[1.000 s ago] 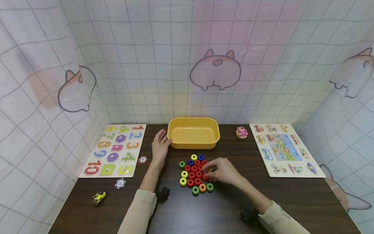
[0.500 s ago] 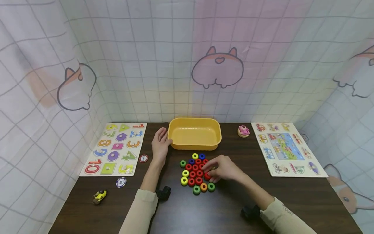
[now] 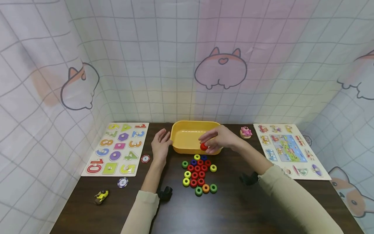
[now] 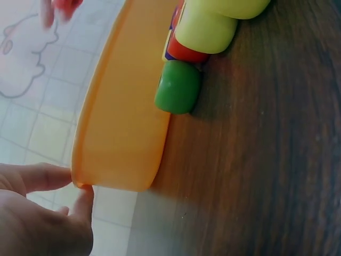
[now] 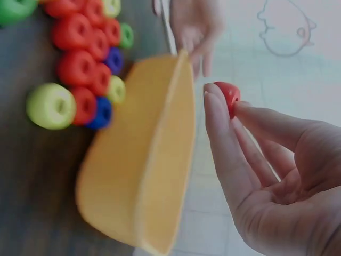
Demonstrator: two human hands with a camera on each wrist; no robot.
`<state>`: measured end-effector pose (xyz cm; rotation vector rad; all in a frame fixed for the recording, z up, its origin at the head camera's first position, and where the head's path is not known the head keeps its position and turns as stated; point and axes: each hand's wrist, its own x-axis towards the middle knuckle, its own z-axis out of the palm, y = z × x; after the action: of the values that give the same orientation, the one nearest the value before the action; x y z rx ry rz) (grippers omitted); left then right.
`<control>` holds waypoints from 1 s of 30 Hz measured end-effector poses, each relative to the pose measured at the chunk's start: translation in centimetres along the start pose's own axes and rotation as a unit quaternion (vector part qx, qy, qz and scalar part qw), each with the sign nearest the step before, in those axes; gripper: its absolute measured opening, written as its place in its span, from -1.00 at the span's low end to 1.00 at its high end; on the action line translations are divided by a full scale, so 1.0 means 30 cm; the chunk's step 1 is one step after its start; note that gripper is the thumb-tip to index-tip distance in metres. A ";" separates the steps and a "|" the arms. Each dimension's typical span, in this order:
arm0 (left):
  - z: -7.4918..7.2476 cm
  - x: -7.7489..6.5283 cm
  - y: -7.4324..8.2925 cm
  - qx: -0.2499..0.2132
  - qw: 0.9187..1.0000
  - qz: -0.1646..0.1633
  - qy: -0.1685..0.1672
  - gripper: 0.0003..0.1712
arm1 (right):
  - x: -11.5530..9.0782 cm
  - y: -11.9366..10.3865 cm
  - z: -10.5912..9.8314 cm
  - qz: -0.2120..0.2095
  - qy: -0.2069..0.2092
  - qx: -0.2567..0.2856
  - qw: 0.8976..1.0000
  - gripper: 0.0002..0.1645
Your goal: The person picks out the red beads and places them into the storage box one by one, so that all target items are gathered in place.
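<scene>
My right hand (image 3: 222,140) pinches a red ring-shaped bead (image 5: 229,96) between thumb and fingers, above the front right part of a yellow tray (image 3: 187,151). In the left wrist view, my left hand (image 4: 45,213) has its fingertips at a corner of that tray. Seen from the head, this hand's fingers are loosely extended beside the tray's left rim. Just in front of the tray lies a cluster of beads, with several red beads (image 3: 194,175) in the middle. Around them are blue, yellow and green ones, plus an orange bead (image 3: 205,188) at the near side.
A number puzzle board (image 3: 117,149) lies at left, a picture puzzle board (image 3: 292,151) at right. Two poker chips (image 3: 122,182) and a small yellow toy vehicle (image 3: 101,197) are at left. A pink-topped toy (image 3: 245,132) sits right of the tray. Grid-patterned cloth encloses the table.
My right hand has lifted a red bead out of the cluster and moved it up over the tray. A yellow bead at the cluster's right is now uncovered. My left hand stays by the tray.
</scene>
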<state>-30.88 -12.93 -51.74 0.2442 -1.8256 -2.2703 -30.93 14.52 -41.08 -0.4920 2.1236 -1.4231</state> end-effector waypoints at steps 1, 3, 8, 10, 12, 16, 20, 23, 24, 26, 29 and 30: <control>-0.002 0.000 0.001 0.008 1.000 -0.002 0.007 -0.28 | 0.024 -0.018 -0.011 0.002 0.000 0.003 1.000 -0.63; -0.005 0.001 0.003 0.018 1.000 -0.004 0.017 -0.30 | 0.078 -0.048 -0.029 0.009 0.003 0.010 1.000 -0.62; -0.007 0.001 0.000 0.020 0.999 -0.008 0.028 -0.29 | 0.226 -0.086 -0.038 0.050 0.018 0.032 0.998 -0.66; -0.007 0.001 -0.002 0.014 0.999 -0.011 0.030 -0.31 | 0.283 -0.087 -0.027 0.066 0.021 0.038 0.997 -0.67; -0.007 0.000 -0.001 0.002 0.999 -0.015 0.031 -0.32 | 0.338 -0.077 -0.010 0.077 0.022 0.041 0.996 -0.66; -0.010 -0.006 0.006 -0.014 0.999 -0.030 0.030 -0.33 | 0.431 -0.039 0.036 0.095 0.025 0.043 0.994 -0.63; -0.008 -0.021 0.033 -0.013 0.999 -0.044 0.022 -0.30 | 0.502 0.006 0.078 0.115 0.036 0.053 0.991 -0.64; -0.004 -0.034 0.064 -0.008 0.999 -0.051 0.014 -0.27 | 0.539 0.032 0.105 0.126 0.044 0.065 0.989 -0.62; -0.004 -0.032 0.061 -0.009 0.999 -0.051 0.014 -0.27 | 0.547 0.039 0.112 0.130 0.048 0.068 0.988 -0.62; -0.004 -0.025 0.046 -0.007 0.999 -0.048 0.019 -0.28 | 0.563 0.054 0.126 0.134 0.056 0.071 0.987 -0.62; -0.006 -0.007 0.008 -0.011 0.999 -0.039 0.029 -0.31 | 0.571 0.066 0.140 0.134 0.064 0.078 0.986 -0.60; -0.007 0.000 -0.004 -0.011 0.999 -0.034 0.032 -0.31 | 0.571 0.067 0.143 0.131 0.065 0.079 0.986 -0.60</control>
<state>-30.83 -13.11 -51.90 0.3760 -1.7848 -2.2985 -41.90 2.42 -48.13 -0.0564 2.0617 -1.4870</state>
